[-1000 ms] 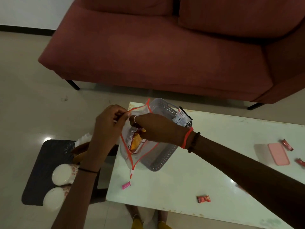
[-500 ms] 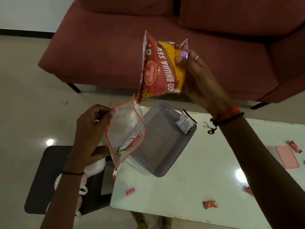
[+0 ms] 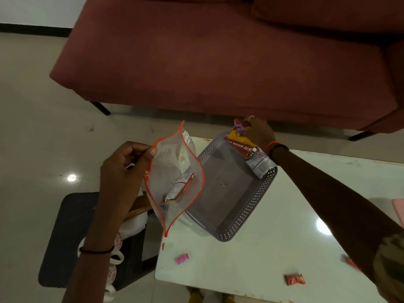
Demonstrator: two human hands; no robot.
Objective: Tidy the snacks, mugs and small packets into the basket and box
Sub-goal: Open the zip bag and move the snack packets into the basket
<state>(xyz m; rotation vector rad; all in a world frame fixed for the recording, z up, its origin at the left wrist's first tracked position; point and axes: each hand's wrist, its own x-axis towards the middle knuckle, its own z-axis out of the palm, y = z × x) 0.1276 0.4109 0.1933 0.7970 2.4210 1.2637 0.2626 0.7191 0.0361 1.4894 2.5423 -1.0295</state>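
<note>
My left hand (image 3: 124, 169) pinches the rim of a clear zip bag (image 3: 172, 182) with an orange edge, held open beside the table; a small sachet (image 3: 179, 189) lies inside it. My right hand (image 3: 258, 132) grips the top of a red and yellow snack packet (image 3: 238, 143) at the far corner of the grey perforated basket (image 3: 231, 224), its lower end inside the basket. A silver packet (image 3: 260, 165) leans against the basket's right wall.
On the white table (image 3: 284, 248) lie a pink candy (image 3: 182, 258), a red candy (image 3: 294, 279) and another red wrapper (image 3: 352, 262). A pink lid (image 3: 399, 209) sits at the right edge. White mugs (image 3: 113, 263) stand on a dark stool (image 3: 65, 237) at left. A red sofa (image 3: 218, 62) stands behind.
My right hand has pulled the snack packet out of the zip bag, raised it, then lowered it to the basket's far corner. My left hand keeps holding the bag.
</note>
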